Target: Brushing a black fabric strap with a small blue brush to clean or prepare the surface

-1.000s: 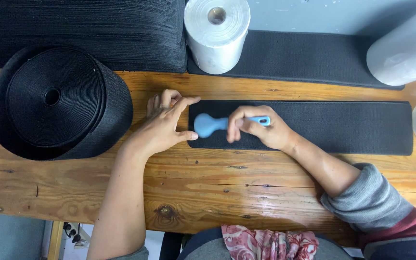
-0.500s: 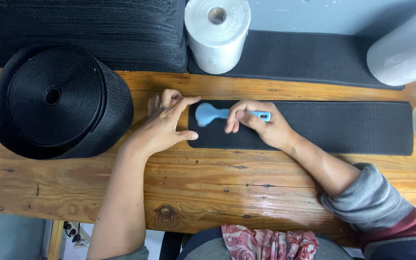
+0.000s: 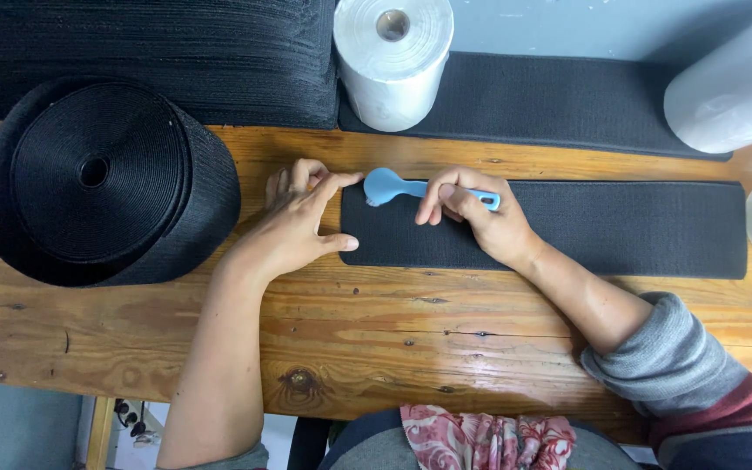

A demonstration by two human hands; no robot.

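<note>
A long black elastic strip lies flat on the wooden table. My left hand rests at the strip's left end, fingers spread, thumb and forefinger touching its edge. My right hand grips the handle of a light blue spoon, whose bowl lies at the strip's top left corner, close to my left forefinger.
A big roll of black webbing sits at the left. Behind it lies a stack of black material. A white roll stands at the back, more white rolls at the right, and another black strip behind.
My right hand has slid the blue spoon up the strip's left end toward its top corner. The left hand has stayed where it was.
</note>
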